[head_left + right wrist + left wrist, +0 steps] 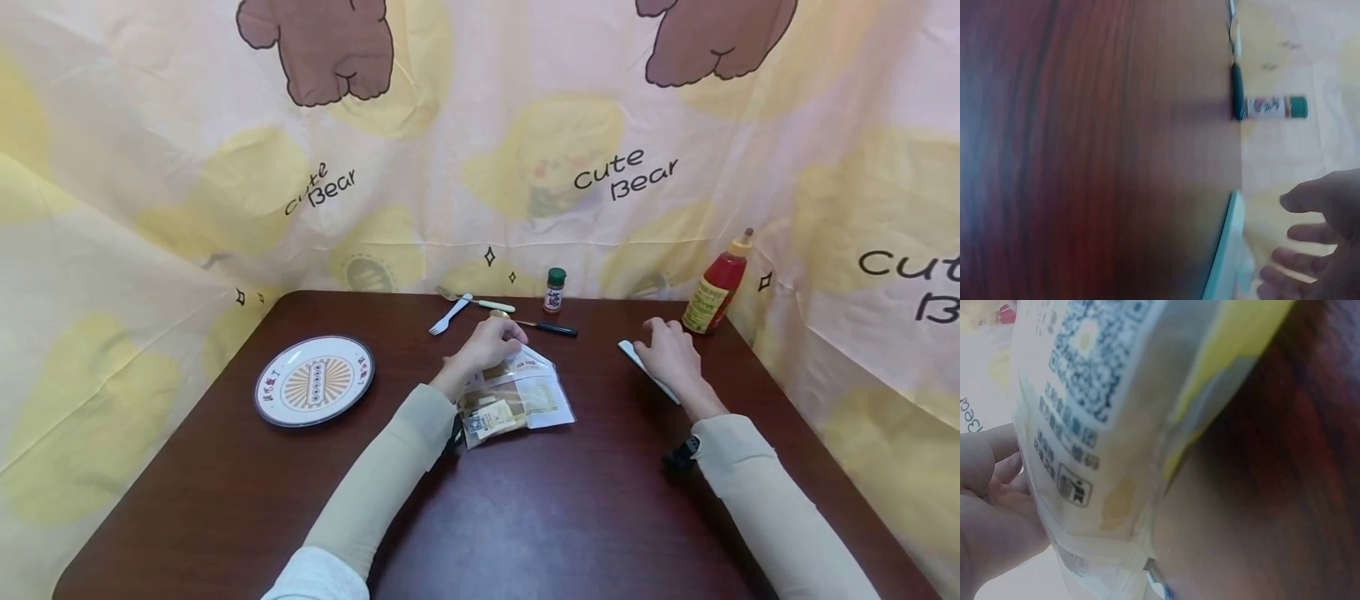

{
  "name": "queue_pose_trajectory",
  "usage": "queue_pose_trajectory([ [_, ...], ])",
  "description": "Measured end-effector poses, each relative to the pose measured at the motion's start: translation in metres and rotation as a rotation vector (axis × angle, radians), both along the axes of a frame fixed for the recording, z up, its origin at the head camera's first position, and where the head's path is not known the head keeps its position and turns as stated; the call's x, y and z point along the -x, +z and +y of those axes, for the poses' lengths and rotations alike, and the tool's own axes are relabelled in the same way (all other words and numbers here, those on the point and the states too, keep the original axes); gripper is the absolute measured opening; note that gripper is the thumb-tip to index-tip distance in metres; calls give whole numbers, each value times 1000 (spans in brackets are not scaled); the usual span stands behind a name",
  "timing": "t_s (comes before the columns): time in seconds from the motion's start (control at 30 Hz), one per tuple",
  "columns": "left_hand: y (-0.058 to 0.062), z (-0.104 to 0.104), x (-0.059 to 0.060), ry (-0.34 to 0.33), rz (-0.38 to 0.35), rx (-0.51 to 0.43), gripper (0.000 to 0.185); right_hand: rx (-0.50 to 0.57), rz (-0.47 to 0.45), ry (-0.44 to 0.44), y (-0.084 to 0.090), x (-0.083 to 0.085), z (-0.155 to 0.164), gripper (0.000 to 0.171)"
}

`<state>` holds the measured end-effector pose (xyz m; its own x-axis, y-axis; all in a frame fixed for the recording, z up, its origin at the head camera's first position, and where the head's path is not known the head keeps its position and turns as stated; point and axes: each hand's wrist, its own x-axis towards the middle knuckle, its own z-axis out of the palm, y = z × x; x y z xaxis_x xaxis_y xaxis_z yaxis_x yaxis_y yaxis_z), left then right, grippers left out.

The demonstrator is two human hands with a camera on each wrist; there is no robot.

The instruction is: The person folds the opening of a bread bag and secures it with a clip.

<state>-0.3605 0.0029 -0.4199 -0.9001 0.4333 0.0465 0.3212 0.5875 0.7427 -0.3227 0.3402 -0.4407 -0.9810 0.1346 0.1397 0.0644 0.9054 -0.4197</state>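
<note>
Clear food packet [513,400] on the dark wooden table [570,517], left hand [487,346] fingers gripping it, right hand [670,354] fingers relaxed beside a white knife [648,372].

Staged dining set-up, not a lived-in room — dark wooden table [525,517] enclosed on three sides by a hung "Cute Bear" cartoon cloth backdrop [480,167]. Tableware present: patterned plate [314,381], white fork [450,314], green-capped seasoning shaker [554,290], red sauce bottle [717,285] — an improvised recording booth.

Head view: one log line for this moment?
left hand: holds packet | right hand: rests on white card | plate: left, untouched
</note>
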Motion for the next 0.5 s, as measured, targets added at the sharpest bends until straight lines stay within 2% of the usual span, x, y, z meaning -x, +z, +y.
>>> queue_pose_trajectory([
  [0.27,-3,-4,0,13,27,1,15,-60,-169,-79,-10,0,23,54],
  [0.5,-2,-5,0,13,28,-21,14,-64,-206,-49,-10,2,26,39],
])
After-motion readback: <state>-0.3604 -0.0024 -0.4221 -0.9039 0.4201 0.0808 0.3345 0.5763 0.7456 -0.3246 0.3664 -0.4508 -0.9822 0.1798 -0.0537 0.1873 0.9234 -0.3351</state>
